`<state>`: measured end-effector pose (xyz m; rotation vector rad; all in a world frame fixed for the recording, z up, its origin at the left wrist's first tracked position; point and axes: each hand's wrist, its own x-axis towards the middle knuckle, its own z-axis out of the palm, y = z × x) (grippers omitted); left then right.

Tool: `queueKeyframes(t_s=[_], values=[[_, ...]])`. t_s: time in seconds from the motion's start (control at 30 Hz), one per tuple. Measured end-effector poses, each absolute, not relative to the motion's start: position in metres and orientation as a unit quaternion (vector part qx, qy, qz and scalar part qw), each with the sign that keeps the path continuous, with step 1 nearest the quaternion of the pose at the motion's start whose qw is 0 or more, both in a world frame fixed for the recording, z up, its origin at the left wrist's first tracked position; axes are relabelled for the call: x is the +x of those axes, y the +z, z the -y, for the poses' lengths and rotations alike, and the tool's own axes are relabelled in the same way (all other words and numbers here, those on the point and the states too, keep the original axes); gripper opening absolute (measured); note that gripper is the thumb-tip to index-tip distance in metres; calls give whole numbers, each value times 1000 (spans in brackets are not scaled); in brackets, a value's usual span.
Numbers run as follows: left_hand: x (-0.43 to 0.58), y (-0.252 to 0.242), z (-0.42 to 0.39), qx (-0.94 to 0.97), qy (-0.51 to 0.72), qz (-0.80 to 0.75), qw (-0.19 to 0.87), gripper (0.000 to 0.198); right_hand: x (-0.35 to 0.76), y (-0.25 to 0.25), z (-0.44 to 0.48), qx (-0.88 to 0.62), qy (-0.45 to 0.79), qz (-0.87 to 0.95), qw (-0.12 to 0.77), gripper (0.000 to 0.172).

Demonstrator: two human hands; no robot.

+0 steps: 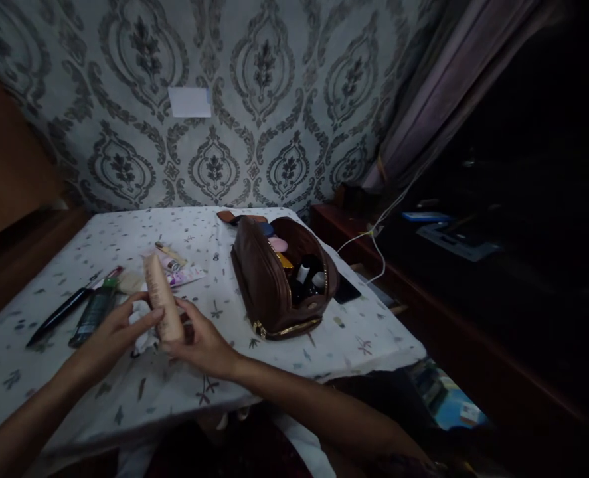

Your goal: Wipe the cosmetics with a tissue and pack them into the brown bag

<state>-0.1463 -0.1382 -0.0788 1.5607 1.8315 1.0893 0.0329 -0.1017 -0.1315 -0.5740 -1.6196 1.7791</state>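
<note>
A beige squeeze tube with faint printing stands tilted between my two hands above the table. My right hand is closed round its lower end. A crumpled white tissue or cloth is in my left hand, whose thumb lies against the tube's side. The left fingers behind it are partly hidden. Right beside my left hand lies a dark bottle with a green top. An open brown zip bag stands to the right, holding dark bottles with light caps and a pink item.
A long black item lies at the left on the patterned tablecloth. Behind the tube are a white-and-purple tube and other small items. A dark flat phone-like object sits beyond the bag, near a white cable.
</note>
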Motion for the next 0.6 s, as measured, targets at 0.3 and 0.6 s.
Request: queueKeyframes(t_s=[0.3, 0.6], values=[[-184, -85, 180, 509, 406, -720, 240, 34, 86, -121, 95, -249, 613, 727, 185, 34], [-182, -110, 183, 643, 348, -679, 64, 34, 93, -144, 104, -283, 259, 884, 268, 38]])
